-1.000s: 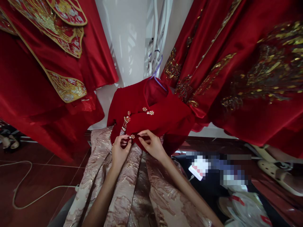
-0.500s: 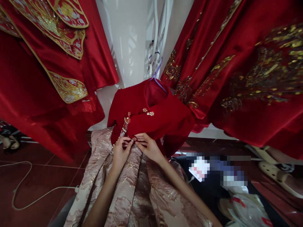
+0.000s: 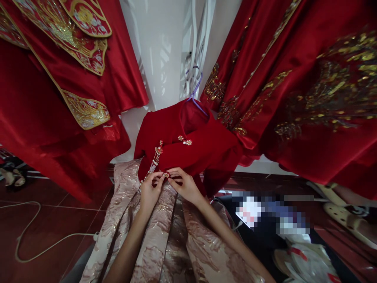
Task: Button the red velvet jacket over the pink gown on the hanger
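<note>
A dark red garment (image 3: 191, 155) on a purple hanger (image 3: 194, 92) lies across a pink brocade cloth (image 3: 126, 179) spread over my lap. My left hand (image 3: 150, 190) pinches a small flower-shaped jewelled button (image 3: 166, 175) near the garment's lower edge. From the other side my right hand (image 3: 185, 184) holds the same button between thumb and fingers. Left of it hangs a beaded tassel (image 3: 154, 159), partly behind my left hand. Higher up, near the neck opening, sits a flower-shaped clasp (image 3: 185, 140). Whether a needle or thread is in my fingers is too small to make out.
Red embroidered gowns hang at left (image 3: 123, 70) and right (image 3: 265, 90), before a white wall (image 3: 156, 51). A white cable (image 3: 38, 220) lies on the tiled floor at left. To the right, a dark surface (image 3: 256, 243) bears a lit phone (image 3: 249, 210) and plastic-wrapped rolls (image 3: 306, 259).
My fingers have shifted very slightly at the button, and more of it shows between them. The garment and cloth lie as before.
</note>
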The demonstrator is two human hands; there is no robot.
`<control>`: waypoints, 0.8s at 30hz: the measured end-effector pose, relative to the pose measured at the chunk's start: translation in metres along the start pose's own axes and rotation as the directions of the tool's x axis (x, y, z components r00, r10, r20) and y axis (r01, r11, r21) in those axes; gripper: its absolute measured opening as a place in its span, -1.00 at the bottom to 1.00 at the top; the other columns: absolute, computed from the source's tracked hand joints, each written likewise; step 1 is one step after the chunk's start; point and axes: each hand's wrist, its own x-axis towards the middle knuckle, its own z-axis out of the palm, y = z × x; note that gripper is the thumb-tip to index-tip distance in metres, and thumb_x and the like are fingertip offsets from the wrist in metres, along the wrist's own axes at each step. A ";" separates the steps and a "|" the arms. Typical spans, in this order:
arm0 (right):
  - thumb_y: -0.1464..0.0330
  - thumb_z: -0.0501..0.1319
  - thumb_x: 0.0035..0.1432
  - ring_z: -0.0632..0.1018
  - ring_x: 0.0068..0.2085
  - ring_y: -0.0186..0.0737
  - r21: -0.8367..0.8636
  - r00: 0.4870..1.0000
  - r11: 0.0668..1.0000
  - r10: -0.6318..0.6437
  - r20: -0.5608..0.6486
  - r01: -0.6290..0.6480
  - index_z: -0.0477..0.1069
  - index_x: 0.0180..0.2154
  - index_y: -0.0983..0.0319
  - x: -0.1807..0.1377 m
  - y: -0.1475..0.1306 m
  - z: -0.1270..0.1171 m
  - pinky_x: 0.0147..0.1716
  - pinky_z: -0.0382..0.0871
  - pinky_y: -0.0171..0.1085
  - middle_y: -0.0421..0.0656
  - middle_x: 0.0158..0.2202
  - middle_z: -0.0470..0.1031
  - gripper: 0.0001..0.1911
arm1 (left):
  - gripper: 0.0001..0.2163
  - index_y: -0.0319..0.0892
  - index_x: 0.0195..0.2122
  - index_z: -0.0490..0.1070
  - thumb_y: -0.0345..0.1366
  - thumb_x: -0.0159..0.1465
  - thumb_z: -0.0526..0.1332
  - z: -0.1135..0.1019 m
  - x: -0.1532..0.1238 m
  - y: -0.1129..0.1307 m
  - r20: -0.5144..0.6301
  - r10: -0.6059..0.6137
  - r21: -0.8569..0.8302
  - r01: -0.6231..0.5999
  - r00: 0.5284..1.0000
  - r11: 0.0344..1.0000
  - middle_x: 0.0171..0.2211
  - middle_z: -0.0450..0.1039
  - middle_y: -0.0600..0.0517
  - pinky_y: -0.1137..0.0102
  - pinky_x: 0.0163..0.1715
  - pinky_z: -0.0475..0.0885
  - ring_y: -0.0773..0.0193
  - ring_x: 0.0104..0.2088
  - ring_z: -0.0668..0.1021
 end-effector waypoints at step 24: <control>0.36 0.19 0.11 0.55 -0.18 -0.29 -0.023 0.999 0.999 0.041 0.010 -0.041 0.37 -0.12 0.19 -0.001 -0.002 0.004 -0.12 0.49 -0.22 -0.14 -0.16 0.50 -0.75 | -0.85 -0.17 -0.33 0.43 -0.20 0.16 0.23 0.000 0.000 -0.002 -0.037 -0.014 0.028 0.015 0.999 1.000 -0.36 0.51 0.02 0.42 -0.35 0.41 0.30 -0.40 0.51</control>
